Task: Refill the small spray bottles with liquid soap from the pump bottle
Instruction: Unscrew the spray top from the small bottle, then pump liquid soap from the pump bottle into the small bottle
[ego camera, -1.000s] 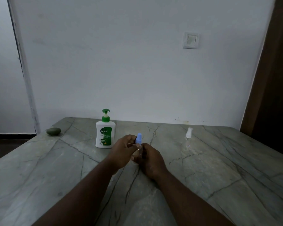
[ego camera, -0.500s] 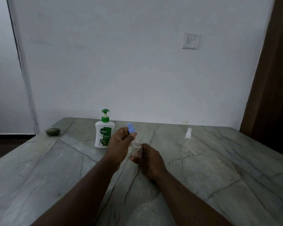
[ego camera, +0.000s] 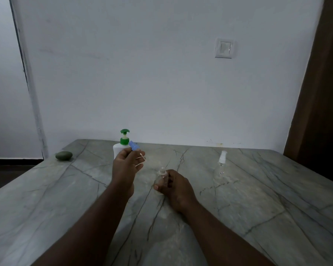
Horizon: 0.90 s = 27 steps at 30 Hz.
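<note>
A green lump (ego camera: 63,156) (far left) lies on the table (ego camera: 258,204).

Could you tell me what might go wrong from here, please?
1. The small clear uncapped bottle has a narrow neck, so soap from the white green-topped pump bottle may miss and spill on the grey marble table.
2. The left hand holds the blue spray cap close to that pump and could knock it over.
</note>
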Tool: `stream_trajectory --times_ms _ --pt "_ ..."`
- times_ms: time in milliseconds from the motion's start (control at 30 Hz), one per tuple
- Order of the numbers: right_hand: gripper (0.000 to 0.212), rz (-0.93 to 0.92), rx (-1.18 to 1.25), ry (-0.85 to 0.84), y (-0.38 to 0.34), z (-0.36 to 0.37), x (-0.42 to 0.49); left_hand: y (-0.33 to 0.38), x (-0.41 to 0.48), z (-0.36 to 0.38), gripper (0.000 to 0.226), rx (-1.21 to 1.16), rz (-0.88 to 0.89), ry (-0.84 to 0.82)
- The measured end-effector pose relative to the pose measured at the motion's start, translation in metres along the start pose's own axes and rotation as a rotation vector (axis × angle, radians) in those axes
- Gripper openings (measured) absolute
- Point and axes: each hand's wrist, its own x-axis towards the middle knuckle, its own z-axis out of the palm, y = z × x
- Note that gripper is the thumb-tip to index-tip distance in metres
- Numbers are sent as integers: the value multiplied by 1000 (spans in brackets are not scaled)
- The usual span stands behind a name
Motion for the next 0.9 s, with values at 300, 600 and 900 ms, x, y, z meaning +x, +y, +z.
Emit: stream_trajectory --times_ms 300,600,900 --pt "63 -19 -42 16 -4 -1 -1 -17 -4 -7 15 1051 292 -57" --pt "46 -20 -29 12 -5 -3 -1 -24 -4 -16 21 1336 205 -150" --pt "40 -9 -14 41 -6 -3 1 -22 -8 -13 38 1317 185 -295"
